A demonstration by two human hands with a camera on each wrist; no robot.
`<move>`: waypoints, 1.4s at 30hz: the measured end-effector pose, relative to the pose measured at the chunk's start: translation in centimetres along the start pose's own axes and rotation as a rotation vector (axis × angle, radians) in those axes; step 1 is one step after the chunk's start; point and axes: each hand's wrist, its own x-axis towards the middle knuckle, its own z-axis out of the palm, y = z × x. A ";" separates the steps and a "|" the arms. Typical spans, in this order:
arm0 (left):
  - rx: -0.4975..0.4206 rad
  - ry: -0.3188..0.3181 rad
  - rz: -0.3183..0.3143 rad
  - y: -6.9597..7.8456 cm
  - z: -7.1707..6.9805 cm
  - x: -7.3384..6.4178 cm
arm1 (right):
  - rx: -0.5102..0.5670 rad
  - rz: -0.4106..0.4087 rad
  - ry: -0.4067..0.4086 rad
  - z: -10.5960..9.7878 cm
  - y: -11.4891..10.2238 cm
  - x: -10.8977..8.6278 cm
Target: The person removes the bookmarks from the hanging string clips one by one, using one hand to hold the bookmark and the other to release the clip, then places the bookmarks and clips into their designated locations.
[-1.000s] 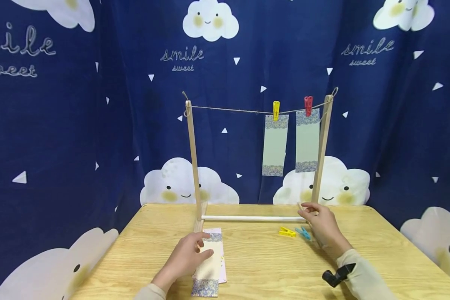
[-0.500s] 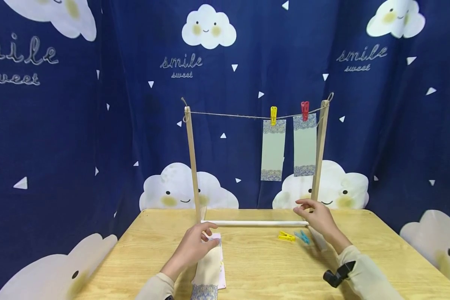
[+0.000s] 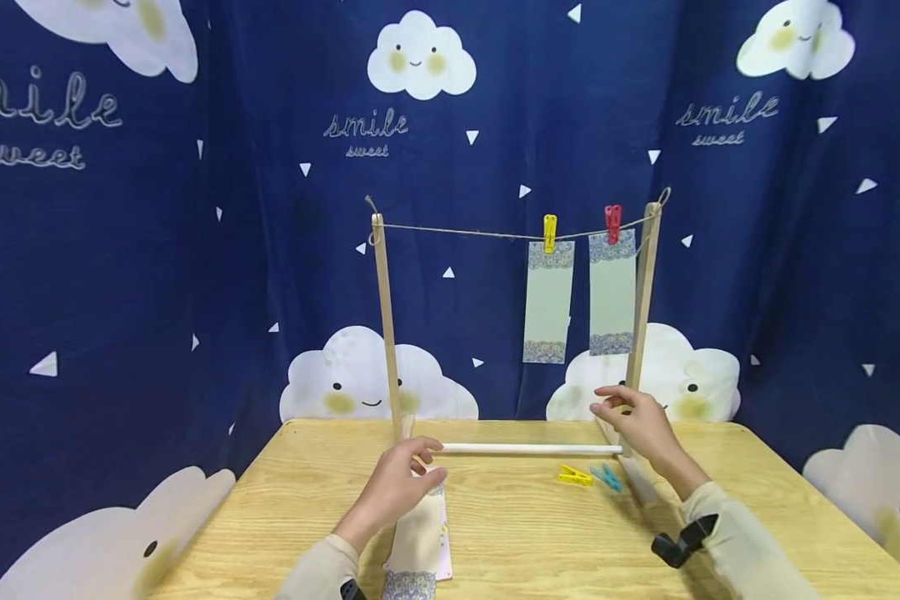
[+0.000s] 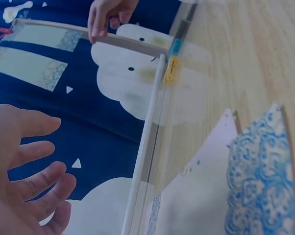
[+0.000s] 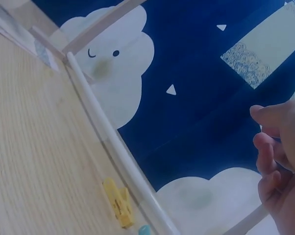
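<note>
My left hand (image 3: 396, 490) hovers over the near-left of the table, fingers loosely bent and holding nothing. Beneath it lies a cream paper strip (image 3: 416, 537) with blue lace-patterned ends, on top of a pinkish card (image 3: 446, 562). My right hand (image 3: 643, 427) is raised by the right post, its thumb and fingertips apart with nothing between them. In front of that hand, a yellow clothespin (image 3: 574, 475) and a blue clothespin (image 3: 607, 477) lie on the table. Two similar strips hang from the string: the left strip (image 3: 548, 304) by a yellow clothespin (image 3: 550, 234), the right strip (image 3: 612, 292) by a red clothespin (image 3: 612, 224).
A wooden frame stands at the table's back, with a left post (image 3: 387, 325), a right post (image 3: 645, 300) and a white crossbar (image 3: 525, 449) low between them. Twine (image 3: 457, 232) runs between the post tops. A blue curtain (image 3: 450, 358) with clouds hangs behind the table (image 3: 525, 533).
My left hand has risen and moved forward and to the right from over the paper strip. The right hand has lifted slightly. The head view has tilted up a little.
</note>
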 end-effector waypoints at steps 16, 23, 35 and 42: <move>-0.043 0.053 0.061 1.2 1.8 2.1 | 0.021 -0.105 0.010 -1.1 -2.9 1.8; -0.051 0.060 0.084 2.6 2.0 3.6 | 0.252 0.003 -0.025 -1.2 -4.2 2.9; -0.231 0.076 0.054 4.0 3.1 7.0 | 0.284 -0.056 -0.001 -1.8 -7.8 5.0; -0.407 0.040 -0.065 5.1 3.6 9.0 | 0.257 -0.120 0.026 -2.7 -10.8 7.0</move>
